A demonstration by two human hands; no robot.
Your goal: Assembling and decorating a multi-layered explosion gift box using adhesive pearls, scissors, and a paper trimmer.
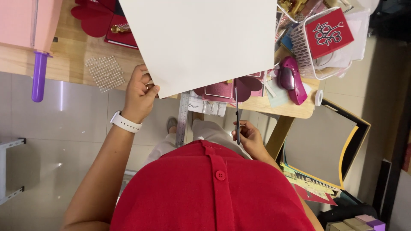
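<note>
Head view is showing a person in a red top standing at a cluttered tabletop (77,64) and working on a big white sheet (201,38), which is being held up over the tabletop and is covering much of it. The left hand (139,92), with a white watch (125,122) at the wrist, is gripping the sheet's lower left corner, fingers clenched on the edge. The right hand (250,139) is sitting below the sheet, fingers curled through the handles of the scissors (237,115). The blades are pointing up at the sheet's bottom edge and the tip is lying right at it. Whether the blades are parted is too fine to tell.

Judging by the sheet, cutting is barely beginning. Every visible edge is looking straight and whole, no slit is showing, and no offcut is hanging. The whole cut seems to be left to do.

A metal ruler (183,119) is lying just below the sheet, poking off the tabletop. A sheet of pearl stickers (105,72) is lying left of the sheet. A magenta punch (292,79) and a white basket (299,47) are sitting to its right.
</note>
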